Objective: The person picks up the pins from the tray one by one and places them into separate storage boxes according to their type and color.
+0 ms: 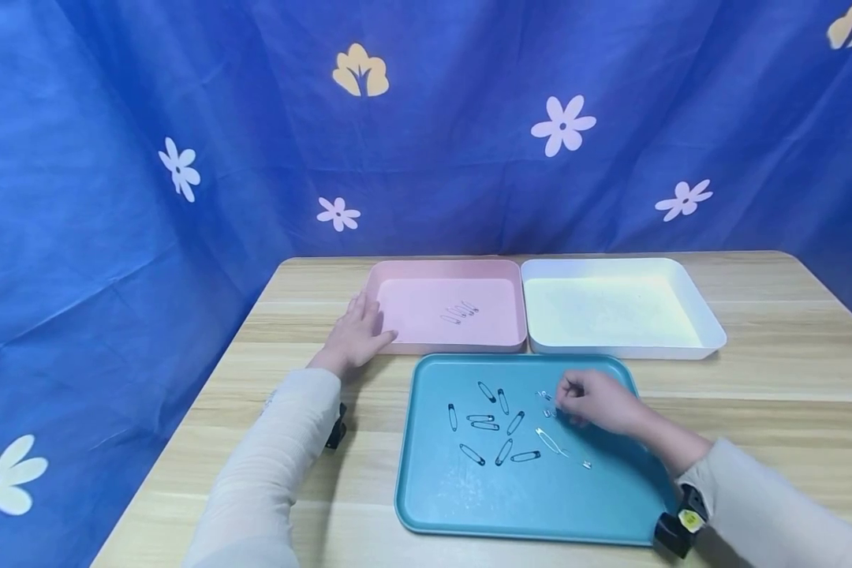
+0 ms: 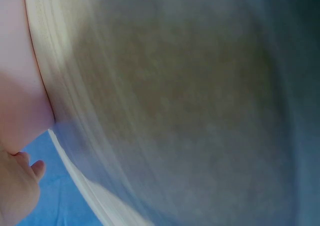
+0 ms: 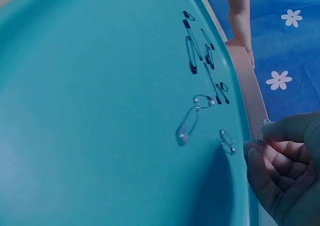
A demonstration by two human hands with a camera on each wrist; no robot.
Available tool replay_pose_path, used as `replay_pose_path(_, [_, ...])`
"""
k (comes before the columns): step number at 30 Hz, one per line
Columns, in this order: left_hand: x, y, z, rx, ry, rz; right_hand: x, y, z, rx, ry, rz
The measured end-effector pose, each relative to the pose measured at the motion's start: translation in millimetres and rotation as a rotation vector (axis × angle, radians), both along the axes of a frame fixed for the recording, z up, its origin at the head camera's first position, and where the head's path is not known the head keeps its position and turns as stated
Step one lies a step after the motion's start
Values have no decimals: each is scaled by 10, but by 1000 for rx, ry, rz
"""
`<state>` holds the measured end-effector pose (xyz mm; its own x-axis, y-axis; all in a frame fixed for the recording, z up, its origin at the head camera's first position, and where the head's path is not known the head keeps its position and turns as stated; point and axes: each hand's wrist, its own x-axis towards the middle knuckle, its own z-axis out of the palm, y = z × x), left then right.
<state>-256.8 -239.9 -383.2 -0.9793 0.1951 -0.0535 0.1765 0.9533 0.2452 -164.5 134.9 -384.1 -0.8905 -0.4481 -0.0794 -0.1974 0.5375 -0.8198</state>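
We see a small silver safety pin pinched in the curled fingertips of the right hand, just above the teal tray, near its far right part. More safety pins lie scattered on the tray to the hand's left. The left hand rests flat with straight fingers against the pink tray, which holds a few pins. A white tray sits beside it on the wooden table, before a blue flowered cloth.
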Motion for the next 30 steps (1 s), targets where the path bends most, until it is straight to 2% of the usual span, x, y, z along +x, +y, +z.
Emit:
replay_pose_path(7, [4, 3, 5, 1, -7, 5, -142, -76, 56, -60, -3, -15])
replay_pose_path(13, [6, 2, 4, -4, -2, 1, -275, -165, 134, -59, -15, -70])
replay_pose_path(19, [16, 0, 8, 5, -6, -1, -387, -266, 187, -80, -12, -88])
replay_pose_path(30, [23, -2, 13, 12, -3, 6, -625, -509, 179, -170, -20, -187])
